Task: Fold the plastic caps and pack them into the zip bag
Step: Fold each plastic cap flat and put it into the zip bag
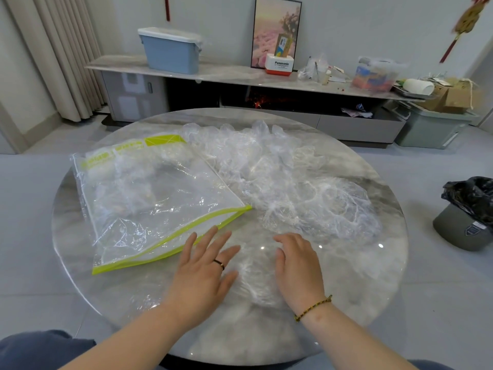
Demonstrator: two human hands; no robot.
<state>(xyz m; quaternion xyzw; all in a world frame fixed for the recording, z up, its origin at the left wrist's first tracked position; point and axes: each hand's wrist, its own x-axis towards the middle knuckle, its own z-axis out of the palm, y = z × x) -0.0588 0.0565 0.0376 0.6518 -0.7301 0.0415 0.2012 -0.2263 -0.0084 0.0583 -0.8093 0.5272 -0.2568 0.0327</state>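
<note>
Early stage, by the look of it. One plastic cap (253,279) spread on tabletop (373,276) at 6 o'clock, under both hands, not yet folded. Left hand (204,273) flat on its left part, fingers (208,239) straight and splayed wide, gripping nothing. Right hand (297,268) on its right part, fingers (289,240) lightly bent, resting rather than pinching. Big loose pile of caps (280,177) from 12 to 3 o'clock, unfolded. Zip bag (149,198) lying flat at 9 to 10 o'clock, zip edge just beside left hand; some crumpled clear film apparently inside, amount unclear. Cannot tell whether zip open. Most of job left: fold, pack, seal.
</note>
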